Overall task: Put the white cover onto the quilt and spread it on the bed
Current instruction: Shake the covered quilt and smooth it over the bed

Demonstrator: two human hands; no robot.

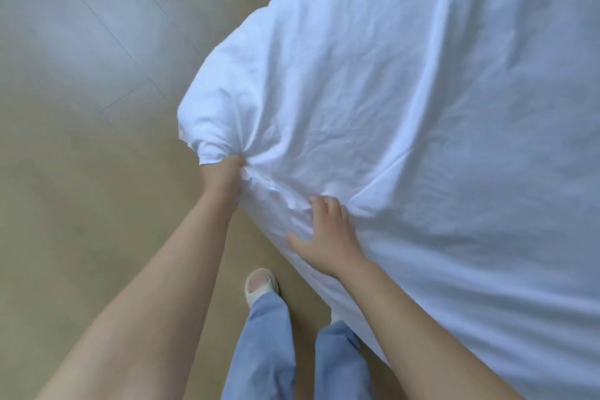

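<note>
Where the cover (422, 107) comes to its near corner, the left hand (227, 174) is clenched round a bunch of the white cloth, and creases fan out from the grip. The right hand (328, 237) lies released on the cover just beside the near edge, fingers spread and pressing the fabric, a short way along from the left hand. The cover fills the right and upper part of the view and is wrinkled all over. Its left edge runs from the top centre down to the gripped corner, and its near edge slants from there down to the right. What lies under or inside it is hidden. Left of both edges the beige floor (81, 172) lies wide open, with thin seams crossing it. The person's legs in blue jeans (266, 351) stand close beside the near edge, and one pale slipper (259, 286) points forward on the floor.
</note>
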